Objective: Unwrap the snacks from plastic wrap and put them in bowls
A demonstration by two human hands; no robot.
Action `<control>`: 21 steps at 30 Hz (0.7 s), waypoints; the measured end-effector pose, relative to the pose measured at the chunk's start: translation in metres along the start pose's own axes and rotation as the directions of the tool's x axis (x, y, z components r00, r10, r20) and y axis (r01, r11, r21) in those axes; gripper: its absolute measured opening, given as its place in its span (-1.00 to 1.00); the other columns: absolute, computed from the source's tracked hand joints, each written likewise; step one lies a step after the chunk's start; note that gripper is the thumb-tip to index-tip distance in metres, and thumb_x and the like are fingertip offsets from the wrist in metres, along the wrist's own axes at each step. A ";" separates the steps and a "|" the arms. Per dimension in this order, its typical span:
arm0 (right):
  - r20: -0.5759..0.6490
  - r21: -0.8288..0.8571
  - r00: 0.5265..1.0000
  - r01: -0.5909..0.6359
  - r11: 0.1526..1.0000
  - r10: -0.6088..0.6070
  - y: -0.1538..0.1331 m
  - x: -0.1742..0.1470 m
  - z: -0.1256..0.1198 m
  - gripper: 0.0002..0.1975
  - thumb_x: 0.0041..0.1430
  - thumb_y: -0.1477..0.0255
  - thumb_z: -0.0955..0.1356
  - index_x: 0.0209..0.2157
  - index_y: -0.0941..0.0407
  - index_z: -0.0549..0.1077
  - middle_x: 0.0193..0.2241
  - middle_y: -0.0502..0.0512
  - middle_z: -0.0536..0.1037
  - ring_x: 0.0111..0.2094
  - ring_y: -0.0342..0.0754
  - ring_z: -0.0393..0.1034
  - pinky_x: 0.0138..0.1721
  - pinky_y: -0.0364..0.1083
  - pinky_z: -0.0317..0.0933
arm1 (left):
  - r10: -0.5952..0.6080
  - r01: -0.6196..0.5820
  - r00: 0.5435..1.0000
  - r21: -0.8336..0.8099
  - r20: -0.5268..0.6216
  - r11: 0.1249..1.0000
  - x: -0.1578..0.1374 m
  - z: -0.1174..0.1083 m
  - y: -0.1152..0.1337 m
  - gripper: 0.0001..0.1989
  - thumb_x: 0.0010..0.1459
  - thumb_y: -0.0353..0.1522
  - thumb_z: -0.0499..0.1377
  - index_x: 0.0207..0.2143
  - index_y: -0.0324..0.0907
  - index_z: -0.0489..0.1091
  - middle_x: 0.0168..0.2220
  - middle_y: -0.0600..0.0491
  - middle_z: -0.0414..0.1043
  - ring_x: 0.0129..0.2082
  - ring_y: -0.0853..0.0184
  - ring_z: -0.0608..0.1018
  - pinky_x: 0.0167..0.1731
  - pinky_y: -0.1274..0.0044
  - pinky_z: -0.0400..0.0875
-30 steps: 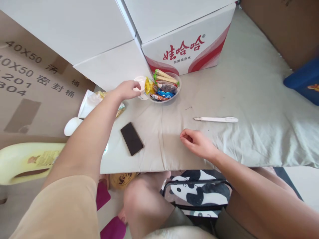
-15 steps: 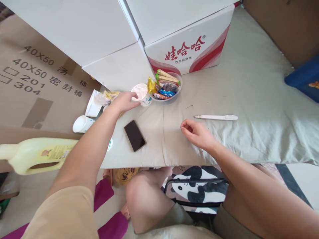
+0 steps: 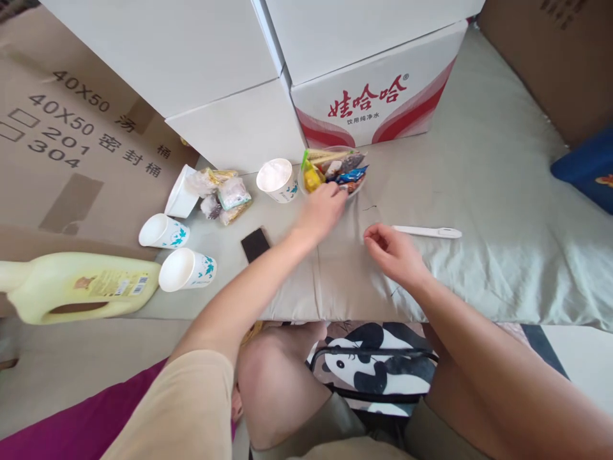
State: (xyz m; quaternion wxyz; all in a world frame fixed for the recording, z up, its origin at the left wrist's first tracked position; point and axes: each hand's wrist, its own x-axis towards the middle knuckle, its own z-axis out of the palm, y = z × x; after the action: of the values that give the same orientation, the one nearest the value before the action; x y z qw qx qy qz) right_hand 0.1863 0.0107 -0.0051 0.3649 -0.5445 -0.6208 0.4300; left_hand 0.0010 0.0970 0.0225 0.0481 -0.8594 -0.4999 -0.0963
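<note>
My left hand [image 3: 322, 209] reaches over the near rim of a clear plastic bowl [image 3: 357, 195]. The bowl holds several wrapped snacks, among them a yellow packet [image 3: 312, 176] and a blue packet [image 3: 353, 174]. Motion blurs this hand, and its fingertips are hidden among the packets. My right hand [image 3: 395, 254] rests on the cloth with its fingers curled in and nothing visible inside. Just beyond it lies a slim white pen-like tool [image 3: 431, 232], its left end covered by the hand. Left of the bowl stands a paper cup [image 3: 282, 190] with something pale inside.
A phone [image 3: 255, 245] lies partly behind my left forearm. Several wrapped snacks [image 3: 234, 193] are heaped beside a white paper tub [image 3: 183, 193]. Two paper cups [image 3: 204, 271] lie tipped near a yellow jug [image 3: 90, 284]. White cartons [image 3: 368, 108] rise behind the bowl.
My left hand has moved right, from the paper cup to the snack bowl. The snack heap and the tipped cups on the left have come into fuller view. My right hand stays curled.
</note>
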 end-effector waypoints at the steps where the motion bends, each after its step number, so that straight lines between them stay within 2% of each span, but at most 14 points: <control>1: -0.088 0.008 0.996 -0.021 1.000 0.022 0.002 0.003 -0.002 -0.83 0.10 0.31 0.29 -0.30 0.08 0.41 -0.47 0.04 0.50 -0.46 -0.06 0.36 -0.40 -0.07 0.23 | 0.032 -0.032 0.999 0.007 -0.013 0.999 0.002 0.004 0.012 -0.74 0.37 -0.39 -0.03 -0.20 -0.19 0.47 -0.18 -0.08 0.45 -0.12 0.20 0.45 -0.15 0.41 0.33; 4: -0.258 0.057 0.964 -0.051 0.997 0.064 0.009 0.011 -0.008 -0.71 0.06 0.33 0.32 -0.14 0.07 0.37 -0.31 0.09 0.56 -0.37 -0.03 0.44 -0.34 -0.04 0.30 | 0.092 -0.092 0.995 0.011 -0.033 0.996 0.014 0.013 0.042 -0.74 0.39 -0.40 -0.02 -0.18 -0.21 0.46 -0.18 -0.10 0.45 -0.09 0.20 0.46 -0.13 0.42 0.34; 7: -0.300 0.114 0.950 -0.054 0.992 0.086 0.012 0.014 -0.014 -0.60 0.02 0.35 0.33 -0.05 0.05 0.30 -0.18 0.14 0.55 -0.29 0.00 0.48 -0.30 0.00 0.35 | 0.140 -0.141 0.989 -0.022 -0.043 0.990 0.029 0.019 0.060 -0.75 0.38 -0.42 -0.01 -0.18 -0.21 0.48 -0.18 -0.09 0.46 -0.08 0.22 0.46 -0.13 0.43 0.34; 9: -0.329 0.157 0.939 -0.044 0.987 0.095 0.013 0.015 -0.018 -0.62 0.02 0.37 0.33 -0.08 0.04 0.27 -0.15 0.15 0.54 -0.23 0.02 0.48 -0.28 0.01 0.37 | 0.169 -0.172 0.984 -0.056 -0.053 0.983 0.040 0.022 0.068 -0.75 0.37 -0.43 0.00 -0.20 -0.20 0.49 -0.19 -0.08 0.47 -0.08 0.22 0.46 -0.15 0.43 0.34; 11: -0.352 0.174 0.932 -0.029 0.984 0.089 0.015 0.016 -0.023 -0.75 0.02 0.38 0.31 -0.20 0.04 0.28 -0.20 0.13 0.52 -0.20 0.03 0.47 -0.25 0.01 0.37 | 0.195 -0.200 0.979 -0.095 -0.056 0.975 0.052 0.025 0.077 -0.77 0.36 -0.41 0.04 -0.23 -0.18 0.50 -0.20 -0.06 0.49 -0.08 0.22 0.47 -0.18 0.42 0.34; 14: -0.395 0.188 0.913 -0.029 0.982 0.102 0.020 0.020 -0.032 -0.90 0.02 0.42 0.26 -0.34 0.03 0.25 -0.35 0.06 0.46 -0.26 0.01 0.43 -0.19 0.03 0.35 | 0.228 -0.231 0.973 -0.144 -0.038 0.962 0.074 0.028 0.095 -0.80 0.35 -0.36 0.08 -0.27 -0.15 0.50 -0.19 -0.03 0.51 -0.09 0.21 0.50 -0.23 0.42 0.36; 17: -0.476 0.294 0.866 -0.012 0.956 0.157 0.030 0.024 -0.043 -0.85 -0.01 0.44 0.24 -0.32 0.02 0.21 -0.34 0.02 0.43 -0.27 -0.02 0.39 -0.12 0.03 0.33 | 0.297 -0.297 0.954 -0.205 -0.030 0.933 0.100 0.031 0.117 -0.80 0.33 -0.36 0.09 -0.28 -0.14 0.51 -0.18 -0.02 0.54 -0.11 0.22 0.52 -0.23 0.42 0.39; 19: -0.519 0.385 0.830 0.016 0.923 0.202 0.035 0.026 -0.051 -0.79 -0.04 0.44 0.24 -0.29 0.01 0.17 -0.31 0.00 0.42 -0.24 -0.04 0.39 -0.09 0.02 0.33 | 0.392 -0.387 0.919 -0.258 -0.036 0.885 0.116 0.032 0.130 -0.79 0.31 -0.39 0.08 -0.31 -0.13 0.51 -0.19 -0.01 0.55 -0.13 0.25 0.54 -0.23 0.45 0.41; 21: -0.532 0.444 0.818 0.049 0.894 0.219 0.038 0.026 -0.058 -0.73 -0.06 0.43 0.24 -0.25 -0.01 0.13 -0.30 -0.02 0.42 -0.22 -0.05 0.40 -0.08 0.01 0.34 | 0.458 -0.455 0.887 -0.302 -0.067 0.838 0.125 0.031 0.137 -0.77 0.28 -0.43 0.08 -0.37 -0.10 0.51 -0.23 0.04 0.57 -0.17 0.29 0.56 -0.24 0.48 0.42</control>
State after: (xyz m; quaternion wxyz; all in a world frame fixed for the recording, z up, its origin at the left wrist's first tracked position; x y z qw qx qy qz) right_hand 0.2497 0.0453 -0.0199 0.6261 -0.5791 -0.3445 0.3924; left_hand 0.1842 0.1406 0.0204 -0.0676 -0.9507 -0.2596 -0.1555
